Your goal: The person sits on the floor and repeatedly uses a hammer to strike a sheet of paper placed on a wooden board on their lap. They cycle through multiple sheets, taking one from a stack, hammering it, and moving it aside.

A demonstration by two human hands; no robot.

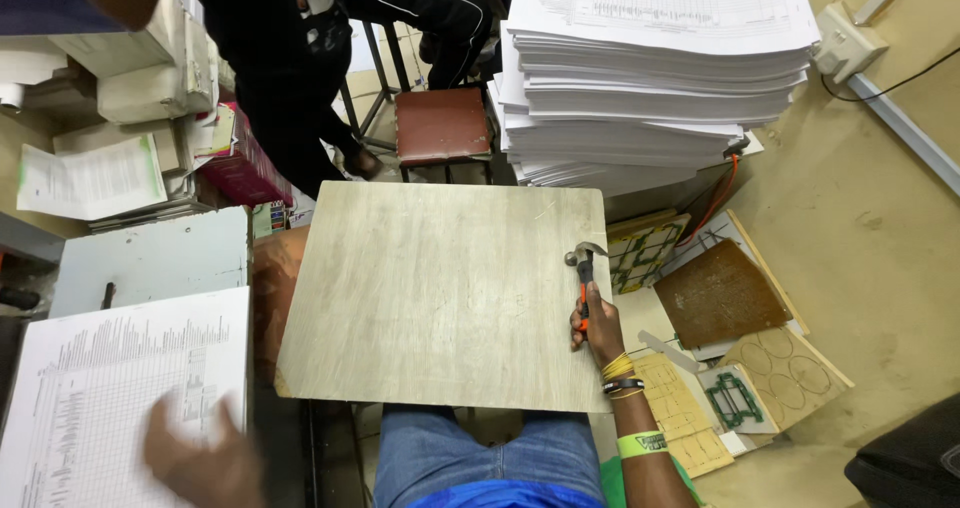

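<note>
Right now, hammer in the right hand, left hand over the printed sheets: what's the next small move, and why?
Probably lift the top sheet off the paper stack and slide it onto the wooden board. The left hand, blurred, is already on that stack, the board is bare, and the right hand holds the hammer at the board's edge.

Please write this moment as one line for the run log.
right hand: grips hammer on wooden board | left hand: on printed sheets, blurred
</note>
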